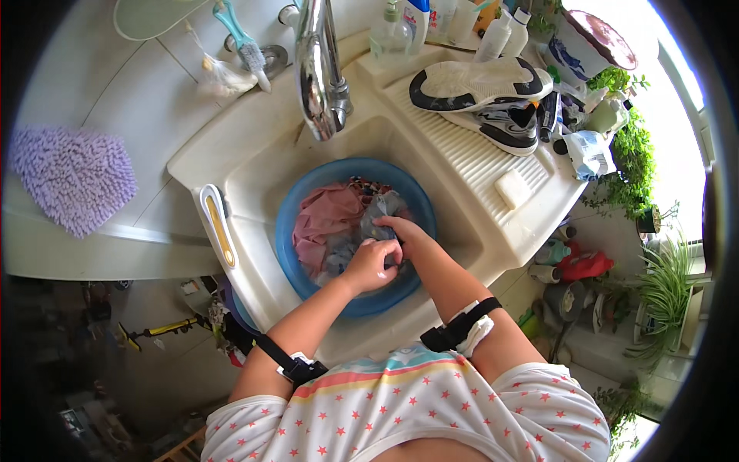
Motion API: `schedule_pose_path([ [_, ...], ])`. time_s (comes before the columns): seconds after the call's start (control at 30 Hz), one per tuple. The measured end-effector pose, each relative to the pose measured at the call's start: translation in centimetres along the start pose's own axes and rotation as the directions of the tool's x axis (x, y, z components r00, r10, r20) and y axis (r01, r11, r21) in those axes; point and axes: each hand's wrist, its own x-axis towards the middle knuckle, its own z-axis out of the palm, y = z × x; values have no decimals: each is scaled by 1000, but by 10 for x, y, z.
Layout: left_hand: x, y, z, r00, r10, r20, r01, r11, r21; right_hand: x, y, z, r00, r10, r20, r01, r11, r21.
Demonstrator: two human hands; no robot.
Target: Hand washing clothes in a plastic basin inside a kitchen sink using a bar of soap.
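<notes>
A blue plastic basin [287, 190] sits inside the ceramic sink [254, 173] and holds wet laundry. My right hand [407, 235] grips a bunched grey cloth [378, 216], thumb lying across it. Close beside it, my left hand [374, 264] is bent at the wrist with curled fingers and a little suds on the skin. Whether cloth lies within those fingers is hidden. Pink fabric [326, 213] fills the basin's left part, and a dark patterned cloth [369, 186] shows at the back. More grey cloth [340, 254] lies low in the basin, left of my hands.
A chrome faucet [314, 75] overhangs the sink's back. On the ribbed washboard [456, 138] at right rest a pair of sneakers [479, 86] and a white soap bar [512, 189]. A scrub brush [217, 225] lies on the left rim. Bottles [496, 34] line the back.
</notes>
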Motion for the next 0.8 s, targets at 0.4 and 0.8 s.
schedule_pose_path([
  [0.4, -27, 33, -60, 858, -315, -407, 31, 821, -570, -100, -24, 50, 896, -390, 212, 422, 897, -134],
  [0.8, 2, 78, -104, 815, -292, -501, 161, 944, -288, -138, -34, 73, 738, -484, 471, 592, 127, -796],
])
